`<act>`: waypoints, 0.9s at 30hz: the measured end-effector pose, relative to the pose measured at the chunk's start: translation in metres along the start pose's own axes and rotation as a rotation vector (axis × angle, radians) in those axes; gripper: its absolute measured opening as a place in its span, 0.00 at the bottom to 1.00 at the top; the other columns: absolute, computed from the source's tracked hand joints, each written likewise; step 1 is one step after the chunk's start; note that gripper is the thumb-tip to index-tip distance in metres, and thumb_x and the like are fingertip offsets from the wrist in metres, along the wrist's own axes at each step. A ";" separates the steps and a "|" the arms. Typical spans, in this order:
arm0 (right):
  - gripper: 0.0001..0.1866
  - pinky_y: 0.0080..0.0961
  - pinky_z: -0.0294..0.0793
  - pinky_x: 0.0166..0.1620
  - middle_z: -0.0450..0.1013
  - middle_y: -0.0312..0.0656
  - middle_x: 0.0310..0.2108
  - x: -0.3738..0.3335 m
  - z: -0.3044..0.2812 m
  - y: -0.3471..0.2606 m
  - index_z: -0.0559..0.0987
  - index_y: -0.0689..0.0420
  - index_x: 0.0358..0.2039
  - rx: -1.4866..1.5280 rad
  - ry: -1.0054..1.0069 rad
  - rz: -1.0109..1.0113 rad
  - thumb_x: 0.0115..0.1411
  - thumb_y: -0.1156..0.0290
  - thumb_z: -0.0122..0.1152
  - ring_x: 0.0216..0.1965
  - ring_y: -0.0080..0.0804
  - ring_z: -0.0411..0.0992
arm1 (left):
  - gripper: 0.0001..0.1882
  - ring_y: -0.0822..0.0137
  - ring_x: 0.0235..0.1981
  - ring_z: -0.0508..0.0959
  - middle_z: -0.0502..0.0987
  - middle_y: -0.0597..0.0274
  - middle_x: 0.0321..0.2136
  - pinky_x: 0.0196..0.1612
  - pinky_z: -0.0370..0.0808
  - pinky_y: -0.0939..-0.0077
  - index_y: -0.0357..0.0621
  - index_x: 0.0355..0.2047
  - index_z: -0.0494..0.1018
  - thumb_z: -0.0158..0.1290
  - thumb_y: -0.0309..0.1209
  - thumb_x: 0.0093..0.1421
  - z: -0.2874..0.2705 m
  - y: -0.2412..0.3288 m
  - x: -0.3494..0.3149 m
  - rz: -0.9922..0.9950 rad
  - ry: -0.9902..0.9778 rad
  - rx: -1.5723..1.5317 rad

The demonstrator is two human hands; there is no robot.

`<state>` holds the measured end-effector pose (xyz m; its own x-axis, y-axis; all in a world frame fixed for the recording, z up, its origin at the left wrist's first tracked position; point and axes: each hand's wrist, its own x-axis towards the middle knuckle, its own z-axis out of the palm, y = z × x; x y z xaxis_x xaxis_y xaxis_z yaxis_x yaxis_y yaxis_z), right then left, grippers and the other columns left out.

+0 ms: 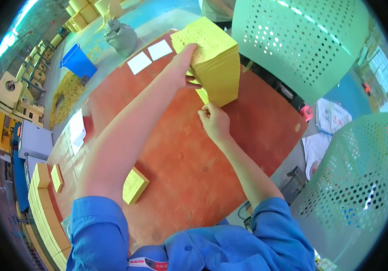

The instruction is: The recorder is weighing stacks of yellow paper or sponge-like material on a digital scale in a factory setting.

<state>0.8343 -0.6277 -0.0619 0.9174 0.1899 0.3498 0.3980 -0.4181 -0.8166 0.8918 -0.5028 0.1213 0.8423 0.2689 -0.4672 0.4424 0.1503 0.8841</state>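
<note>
A tall block of stacked yellow sheets [216, 77] stands on the red tabletop [180, 158] at the far side, its top face speckled with dark marks. My left hand [187, 67] grips the left edge of this stack, one part resting on the top and the other fingers curled against the side. Just below the stack's near lower corner is my right hand [214, 121], its fingers closed in a pinch. Whatever lies between those fingertips is too small to make out. A smaller yellow block [134, 186] lies by my left forearm.
Two white sheets [149, 57] lie at the far left edge, more white papers [77, 131] farther left. Green perforated guards [298, 40] rise on the right. Beyond the table are a blue bin [77, 63], a grey sack [120, 37] and a person [217, 10].
</note>
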 end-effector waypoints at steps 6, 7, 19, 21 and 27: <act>0.09 0.41 0.73 0.35 0.74 0.40 0.29 0.063 -0.004 0.032 0.72 0.55 0.30 -0.218 0.053 -0.033 0.56 0.65 0.62 0.33 0.43 0.74 | 0.42 0.39 0.63 0.54 0.48 0.53 0.66 0.50 0.72 0.35 0.56 0.66 0.54 0.53 0.56 0.54 0.020 0.038 0.038 0.068 0.039 0.077; 0.09 0.41 0.74 0.36 0.74 0.41 0.31 0.068 -0.005 0.034 0.72 0.54 0.32 -0.267 0.031 0.017 0.56 0.65 0.62 0.35 0.44 0.75 | 0.42 0.40 0.64 0.53 0.48 0.57 0.67 0.53 0.68 0.34 0.55 0.66 0.53 0.54 0.54 0.54 0.023 0.037 0.050 0.055 0.028 0.024; 0.17 0.39 0.73 0.45 0.77 0.52 0.41 0.090 -0.018 0.085 0.77 0.60 0.42 -0.375 -0.035 -0.032 0.64 0.59 0.51 0.42 0.50 0.74 | 0.36 0.51 0.37 0.80 0.78 0.45 0.36 0.37 0.78 0.60 0.33 0.50 0.63 0.61 0.42 0.45 -0.013 0.010 -0.032 0.629 0.181 0.494; 0.17 0.38 0.72 0.47 0.76 0.49 0.44 0.094 -0.012 0.100 0.76 0.57 0.44 -0.441 -0.081 -0.022 0.65 0.59 0.48 0.46 0.48 0.74 | 0.40 0.44 0.48 0.75 0.74 0.39 0.46 0.50 0.74 0.59 0.32 0.55 0.63 0.59 0.44 0.46 -0.085 -0.001 -0.150 0.597 -0.002 0.577; 0.15 0.24 0.71 0.38 0.76 0.41 0.40 0.096 0.009 0.111 0.76 0.61 0.45 0.118 0.005 0.225 0.65 0.65 0.51 0.37 0.29 0.74 | 0.35 0.52 0.63 0.62 0.64 0.46 0.61 0.65 0.59 0.62 0.35 0.60 0.63 0.52 0.49 0.60 -0.337 -0.153 -0.394 0.414 0.343 0.870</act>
<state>0.9662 -0.6481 -0.1228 0.9828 0.0992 0.1555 0.1805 -0.3424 -0.9221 0.3886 -0.3105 0.1675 0.9067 0.4213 0.0203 0.3220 -0.7226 0.6117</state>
